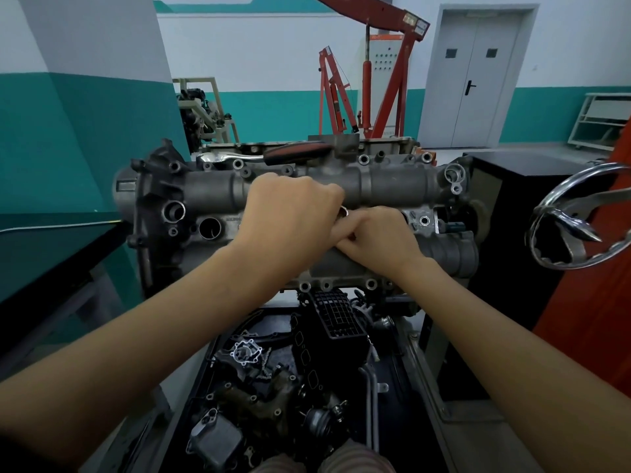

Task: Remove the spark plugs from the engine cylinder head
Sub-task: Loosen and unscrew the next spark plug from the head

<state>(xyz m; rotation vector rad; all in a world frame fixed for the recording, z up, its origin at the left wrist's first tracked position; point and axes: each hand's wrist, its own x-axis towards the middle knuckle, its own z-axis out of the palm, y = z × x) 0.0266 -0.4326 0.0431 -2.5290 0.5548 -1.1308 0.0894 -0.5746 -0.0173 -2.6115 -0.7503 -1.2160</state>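
Teal-walled workshop: both hands, left [290, 213] and right [375, 233], grip curled over the cylinder head [392, 186]; stamped lettering unreadable.

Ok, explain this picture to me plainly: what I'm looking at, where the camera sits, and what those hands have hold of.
This is one view from a camera worn on the person's head, looking forward and down along both bare arms. The big grey metal block is an engine cylinder head, mounted at working height. The left hand and right hand meet at its middle, fingers curled around something small; only a shiny metal glint shows between them, so what it is cannot be told. A ratchet wrench lies on top behind. Below, a tray holds removed engine parts. A red engine crane stands in the background.
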